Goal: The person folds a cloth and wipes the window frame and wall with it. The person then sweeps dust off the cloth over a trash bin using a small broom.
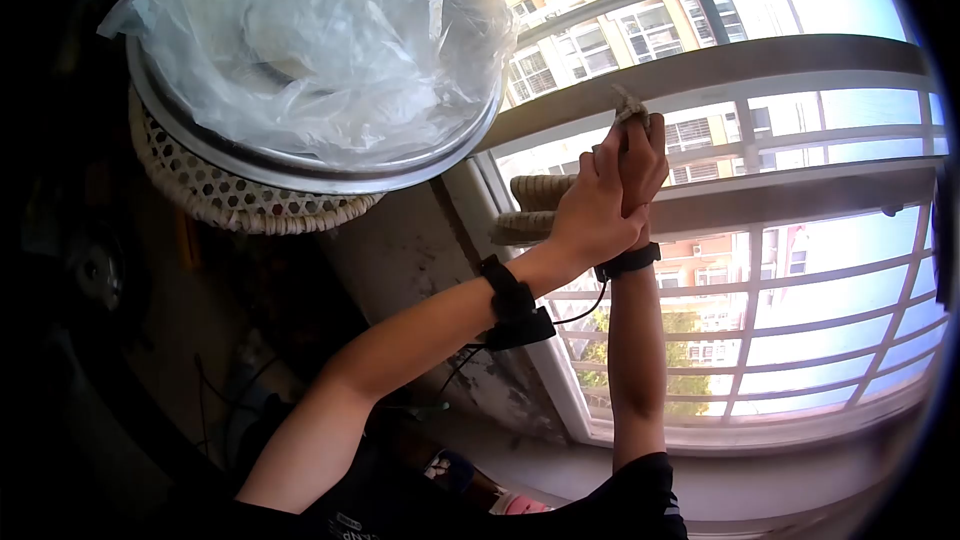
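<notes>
A small bunched beige cloth (pixel 629 107) sticks up from the fingertips of my two hands, in front of the window. My right hand (pixel 645 165) is closed on it, with fingers curled. Pressed against my right hand, my left hand (pixel 597 208) is closed too, its fingertips reaching the base of the cloth. Most of what lies between the palms is hidden. Dark straps with a cable are round both wrists. Just left of my hands, a ridged beige roll-like object (pixel 535 226) sits by the window frame.
At the upper left, a large metal basin (pixel 400 178) holding crumpled clear plastic (pixel 330 50) rests on a woven basket (pixel 235 185). A barred window (pixel 760 190) spans the right side. Below the basin is a stained wall (pixel 400 260). Thin cables hang at the lower left.
</notes>
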